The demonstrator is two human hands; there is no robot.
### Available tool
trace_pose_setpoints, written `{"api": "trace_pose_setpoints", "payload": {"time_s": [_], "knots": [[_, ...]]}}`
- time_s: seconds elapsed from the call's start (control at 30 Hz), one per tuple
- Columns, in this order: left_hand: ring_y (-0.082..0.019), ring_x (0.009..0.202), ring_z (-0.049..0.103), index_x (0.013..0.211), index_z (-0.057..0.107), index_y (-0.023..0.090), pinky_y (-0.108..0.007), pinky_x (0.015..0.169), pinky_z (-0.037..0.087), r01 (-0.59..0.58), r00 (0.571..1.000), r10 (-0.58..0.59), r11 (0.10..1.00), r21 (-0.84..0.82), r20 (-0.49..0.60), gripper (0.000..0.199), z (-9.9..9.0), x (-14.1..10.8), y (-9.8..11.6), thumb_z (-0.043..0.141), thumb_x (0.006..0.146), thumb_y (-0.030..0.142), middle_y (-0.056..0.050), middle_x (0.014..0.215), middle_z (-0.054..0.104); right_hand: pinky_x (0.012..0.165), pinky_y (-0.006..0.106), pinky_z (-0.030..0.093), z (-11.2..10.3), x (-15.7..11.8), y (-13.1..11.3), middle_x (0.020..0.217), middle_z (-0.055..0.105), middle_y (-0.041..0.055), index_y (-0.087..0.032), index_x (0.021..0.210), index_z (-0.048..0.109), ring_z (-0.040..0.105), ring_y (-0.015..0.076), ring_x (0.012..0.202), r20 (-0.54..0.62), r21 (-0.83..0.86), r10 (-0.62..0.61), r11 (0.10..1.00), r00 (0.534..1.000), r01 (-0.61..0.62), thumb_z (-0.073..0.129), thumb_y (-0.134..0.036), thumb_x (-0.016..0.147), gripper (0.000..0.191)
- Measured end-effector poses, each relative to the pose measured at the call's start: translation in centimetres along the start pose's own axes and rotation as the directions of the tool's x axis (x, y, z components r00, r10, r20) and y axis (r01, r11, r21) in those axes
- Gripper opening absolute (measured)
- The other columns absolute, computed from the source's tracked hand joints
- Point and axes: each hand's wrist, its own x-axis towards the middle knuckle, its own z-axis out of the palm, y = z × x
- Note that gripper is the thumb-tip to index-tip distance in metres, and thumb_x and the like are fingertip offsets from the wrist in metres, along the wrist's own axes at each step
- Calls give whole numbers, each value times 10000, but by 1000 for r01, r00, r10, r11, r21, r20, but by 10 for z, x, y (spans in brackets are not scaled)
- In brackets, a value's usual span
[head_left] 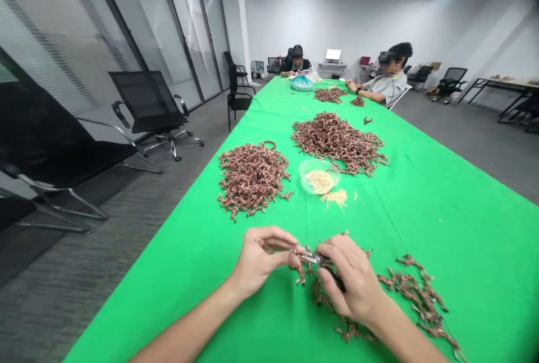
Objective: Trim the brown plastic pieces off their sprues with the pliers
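Note:
Between the thumb and fingers of my left hand (265,256) is a small brown figure (300,273) with thin legs, like a toy animal. My right hand (351,276) is wrapped round a pair of pliers (315,258) with dark handles. The metal jaws touch or nearly touch the figure; which one, I cannot tell. Loose brown figures (415,290) of the same sort lie around and beyond my right wrist, some partly hidden under it.
Two large piles of brown figures, a left pile (252,177) and a right pile (337,141), rest on the green cloth (202,273). A clear bowl (304,175) holds pale bits, with more spilled beside it. Farther back are a blue bag (302,83) and two seated people.

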Motion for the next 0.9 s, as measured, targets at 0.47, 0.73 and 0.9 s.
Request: {"api": "trace_pose_setpoints", "payload": {"time_s": [0.47, 0.73, 0.9], "knots": [[-180, 637, 714, 814, 731, 118, -239, 623, 590, 55, 997, -54, 998, -25, 48, 238, 0, -1, -3, 871, 626, 159, -78, 782, 754, 647, 321, 355, 2, -7, 5, 839, 551, 80, -122, 1088, 524, 464, 191, 722, 11, -16, -28, 999, 1000, 28, 491, -194, 936, 171], [-192, 727, 727, 803, 750, 148, -234, 700, 584, 6, 1000, -6, 988, 156, -1, 205, 1, -3, -3, 867, 636, 171, -58, 795, 757, 629, 290, 322, 6, -10, 0, 771, 524, 35, -155, 1046, 532, 444, 163, 667, 33, 103, 70, 992, 997, -73, 459, -180, 958, 118], [-178, 749, 727, 845, 772, 213, -240, 747, 575, -181, 982, 185, 886, 426, 31, 140, -2, -7, 0, 813, 719, 170, -17, 826, 760, 609, 263, 307, 6, -7, -12, 720, 523, 0, -175, 889, 523, 462, 132, 635, 163, 290, 268, 907, 950, -306, 419, -224, 993, 156]]}}
